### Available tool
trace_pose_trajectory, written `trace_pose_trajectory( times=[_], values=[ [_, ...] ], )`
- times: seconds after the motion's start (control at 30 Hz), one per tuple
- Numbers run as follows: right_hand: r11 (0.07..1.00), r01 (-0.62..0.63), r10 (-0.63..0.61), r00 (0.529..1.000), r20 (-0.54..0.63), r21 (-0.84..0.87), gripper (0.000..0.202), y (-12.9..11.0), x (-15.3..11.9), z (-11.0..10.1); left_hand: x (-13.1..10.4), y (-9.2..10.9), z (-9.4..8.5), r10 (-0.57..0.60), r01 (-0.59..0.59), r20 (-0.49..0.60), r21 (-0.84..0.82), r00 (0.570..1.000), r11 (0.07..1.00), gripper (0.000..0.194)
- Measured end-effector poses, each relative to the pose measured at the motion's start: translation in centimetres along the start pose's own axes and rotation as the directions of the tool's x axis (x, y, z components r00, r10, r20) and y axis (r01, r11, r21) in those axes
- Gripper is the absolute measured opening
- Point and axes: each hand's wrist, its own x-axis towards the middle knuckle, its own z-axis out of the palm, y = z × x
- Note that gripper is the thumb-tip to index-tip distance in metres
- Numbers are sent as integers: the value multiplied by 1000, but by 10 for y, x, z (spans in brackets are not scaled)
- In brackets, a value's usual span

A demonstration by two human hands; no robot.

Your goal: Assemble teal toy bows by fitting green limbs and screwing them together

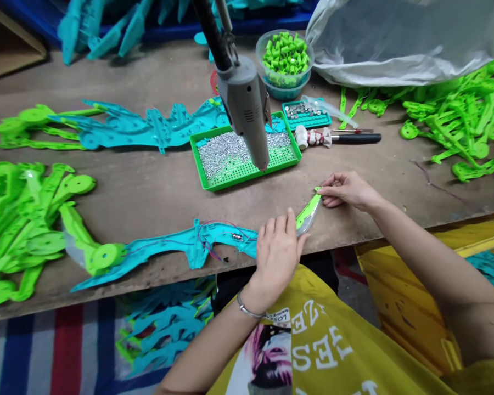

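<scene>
On the bench's near edge lies a long blue toy-like plastic frame (164, 241) with thin red and dark wires and a small metal part along it. My left hand (276, 247) rests flat over its right end, fingers stretched out and thumb apart, hiding the joint there. From beneath that hand a green plastic arm (309, 211) with a clear edge slants up to the right. My right hand (348, 189) pinches its tip between thumb and fingers. At the frame's left end a similar green arm with a round disc (106, 257) is attached.
A grey electric screwdriver (247, 109) hangs above a green tray (214, 184) of small screws. Behind stand a tub of green caps (286, 55) and a small teal tray (307, 113), near a black-handled tool (358, 139). Green parts pile up left (24, 236) and right (477, 120).
</scene>
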Motion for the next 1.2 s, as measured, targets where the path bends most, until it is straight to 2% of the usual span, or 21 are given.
trace_pose_trajectory(
  times=[0.1,0.17,0.27,0.33,0.4,0.53,0.77,0.97,1.2],
  values=[
    [1000,-7,7,1000,1,-11,14,0,-1,0,-8,-12,-13,-75,75,-21,-26,997,997,64],
    [1000,-7,7,1000,-5,-17,16,-1,-2,0,-13,-22,-20,-99,100,19,-73,995,992,64],
    [1000,-2,1,1000,-19,-17,20,-2,-3,1,-17,-36,-24,-50,67,88,-205,995,976,49],
    [1000,0,0,1000,-26,-11,22,-2,-3,1,-18,-41,-23,-32,51,76,-274,997,960,39],
    [1000,-1,1,1000,-25,-7,23,-2,-2,2,-18,-43,-20,-36,47,42,-304,998,952,39],
    [1000,-10,10,1000,-26,-8,23,-2,-3,2,-18,-40,-16,-54,55,13,-314,998,948,44],
    [1000,-9,8,1000,-26,-19,21,-2,-3,2,-5,-24,-16,-63,77,90,-161,994,984,40],
    [1000,-20,20,1000,-18,-8,23,-2,-1,1,0,-12,-13,-55,80,165,-149,985,986,21],
    [1000,-15,15,1000,-10,-7,22,-1,-1,1,-7,-10,1,27,-22,34,-132,999,991,43]
  ],
)
